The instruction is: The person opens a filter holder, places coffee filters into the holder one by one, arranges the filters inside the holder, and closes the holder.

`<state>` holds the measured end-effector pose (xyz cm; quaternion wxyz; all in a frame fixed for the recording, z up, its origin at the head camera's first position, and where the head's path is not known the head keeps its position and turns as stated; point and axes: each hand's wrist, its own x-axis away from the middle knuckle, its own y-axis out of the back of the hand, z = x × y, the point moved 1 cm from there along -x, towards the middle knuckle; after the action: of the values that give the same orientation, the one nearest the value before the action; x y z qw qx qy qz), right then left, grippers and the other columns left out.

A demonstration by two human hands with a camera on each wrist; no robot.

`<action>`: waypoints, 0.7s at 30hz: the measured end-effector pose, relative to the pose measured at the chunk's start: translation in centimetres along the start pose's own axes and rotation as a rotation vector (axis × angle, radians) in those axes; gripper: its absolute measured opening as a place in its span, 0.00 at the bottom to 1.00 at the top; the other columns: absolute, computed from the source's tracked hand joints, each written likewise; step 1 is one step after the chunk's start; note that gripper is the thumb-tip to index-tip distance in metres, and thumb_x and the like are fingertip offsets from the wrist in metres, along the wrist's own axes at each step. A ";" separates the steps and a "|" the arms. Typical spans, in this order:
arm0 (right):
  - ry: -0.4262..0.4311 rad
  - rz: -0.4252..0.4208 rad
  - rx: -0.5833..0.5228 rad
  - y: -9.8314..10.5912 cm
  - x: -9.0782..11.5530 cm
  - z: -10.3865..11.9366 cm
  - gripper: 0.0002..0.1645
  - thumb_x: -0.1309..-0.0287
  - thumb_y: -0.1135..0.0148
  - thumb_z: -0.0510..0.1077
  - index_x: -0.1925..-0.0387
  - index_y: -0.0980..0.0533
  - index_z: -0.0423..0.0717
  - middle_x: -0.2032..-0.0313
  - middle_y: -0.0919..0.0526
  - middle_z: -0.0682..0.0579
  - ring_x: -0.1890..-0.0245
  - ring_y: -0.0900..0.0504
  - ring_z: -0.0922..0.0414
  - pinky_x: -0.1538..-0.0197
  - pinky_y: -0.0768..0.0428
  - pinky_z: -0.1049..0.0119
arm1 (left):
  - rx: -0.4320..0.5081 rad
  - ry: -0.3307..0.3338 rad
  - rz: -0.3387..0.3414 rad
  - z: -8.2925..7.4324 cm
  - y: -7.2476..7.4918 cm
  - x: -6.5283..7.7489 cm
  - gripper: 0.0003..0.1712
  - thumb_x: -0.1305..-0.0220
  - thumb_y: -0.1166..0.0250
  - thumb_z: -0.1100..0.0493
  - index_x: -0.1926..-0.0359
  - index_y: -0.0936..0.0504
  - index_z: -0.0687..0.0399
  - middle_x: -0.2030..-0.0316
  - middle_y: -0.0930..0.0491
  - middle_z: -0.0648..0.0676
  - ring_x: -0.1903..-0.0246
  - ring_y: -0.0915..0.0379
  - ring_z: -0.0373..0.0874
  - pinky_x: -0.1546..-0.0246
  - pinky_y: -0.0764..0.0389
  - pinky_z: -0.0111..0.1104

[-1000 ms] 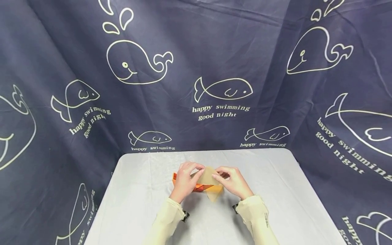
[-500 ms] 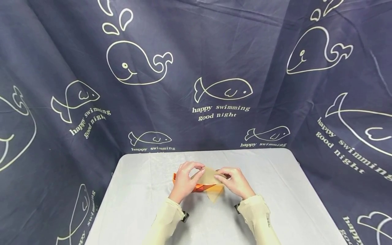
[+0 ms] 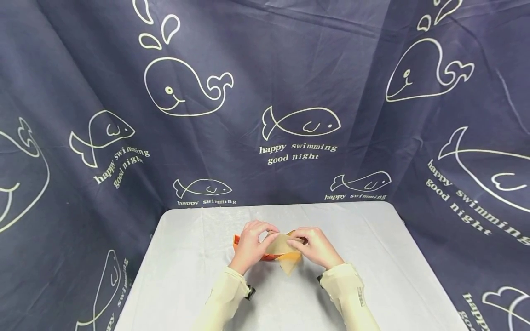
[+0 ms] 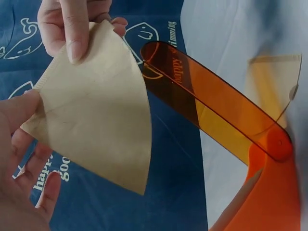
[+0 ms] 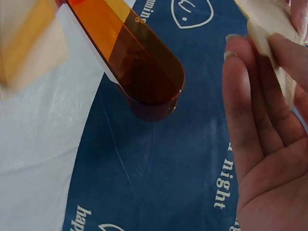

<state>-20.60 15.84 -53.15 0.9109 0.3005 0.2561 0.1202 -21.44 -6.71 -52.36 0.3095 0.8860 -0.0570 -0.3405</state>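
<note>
A tan cone-shaped paper coffee filter [image 4: 96,106] is held up between both hands. My left hand [image 3: 251,246] pinches one edge, its thumb on the near side, as the left wrist view shows. Opposite it, my right hand [image 3: 315,247] pinches the filter's other edge between thumb and fingers. Beneath the hands lies an orange case [image 4: 269,197] with a see-through amber part [image 4: 216,101] pivoted at one end; the hands hide much of it in the head view. A second paper filter [image 3: 289,265] lies by the amber part, partly seen through it.
The case and hands are over a white-covered table [image 3: 198,257]. Dark blue curtains [image 3: 248,69] with whale and fish drawings stand behind the table and along both sides.
The held filter has tipped and sunk slightly toward the case, and more amber shows behind it. Both hands keep their pinch, with only small shifts of the right hand.
</note>
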 end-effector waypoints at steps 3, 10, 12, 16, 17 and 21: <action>-0.057 -0.034 -0.082 -0.2 0.3 -0.2 0.04 0.40 0.26 0.44 0.63 0.13 0.56 0.69 0.14 0.63 0.71 0.19 0.69 0.66 0.18 0.71 | 0.044 0.062 -0.007 0.0 0.1 0.1 0.03 0.35 0.27 0.54 0.61 0.11 0.42 0.64 0.13 0.41 0.58 0.20 0.38 0.47 0.24 0.40; -0.157 -0.123 -0.222 -0.3 1.2 -0.8 0.03 0.40 0.26 0.40 0.66 0.15 0.46 0.70 0.13 0.55 0.73 0.15 0.65 0.66 0.16 0.68 | 0.154 0.184 -0.050 0.1 0.2 0.3 0.04 0.35 0.27 0.53 0.59 0.11 0.39 0.63 0.14 0.39 0.56 0.20 0.38 0.47 0.24 0.40; -0.181 -0.119 -0.246 -0.4 1.3 -0.9 0.06 0.39 0.27 0.41 0.70 0.17 0.47 0.71 0.13 0.54 0.72 0.15 0.64 0.66 0.16 0.68 | 0.182 0.199 -0.074 0.2 0.2 0.4 0.04 0.35 0.27 0.53 0.59 0.11 0.38 0.63 0.14 0.39 0.56 0.20 0.38 0.48 0.24 0.40; -0.222 -0.105 -0.289 -0.8 1.4 -1.0 0.08 0.38 0.28 0.42 0.71 0.18 0.50 0.69 0.12 0.52 0.71 0.12 0.58 0.64 0.15 0.67 | 0.223 0.193 -0.106 0.4 0.1 0.5 0.04 0.35 0.27 0.53 0.59 0.11 0.39 0.64 0.13 0.41 0.58 0.20 0.38 0.48 0.23 0.43; -0.226 -0.105 -0.299 -0.8 1.3 -0.9 0.08 0.37 0.28 0.43 0.72 0.18 0.49 0.69 0.12 0.51 0.70 0.11 0.55 0.64 0.15 0.67 | 0.228 0.189 -0.108 0.5 0.1 0.5 0.04 0.34 0.28 0.53 0.59 0.11 0.40 0.64 0.13 0.41 0.58 0.20 0.38 0.48 0.23 0.43; -0.206 -0.112 -0.330 -0.9 1.1 -0.7 0.11 0.34 0.31 0.42 0.73 0.19 0.45 0.70 0.12 0.48 0.70 0.10 0.45 0.64 0.15 0.68 | 0.226 0.186 -0.104 0.6 0.1 0.6 0.04 0.34 0.28 0.53 0.58 0.11 0.40 0.63 0.13 0.42 0.57 0.20 0.38 0.48 0.24 0.42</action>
<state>-19.96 15.87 -54.67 0.9744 0.1433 0.1547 0.0782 -21.39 -7.24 -52.98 0.1938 0.9446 -0.0203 -0.2641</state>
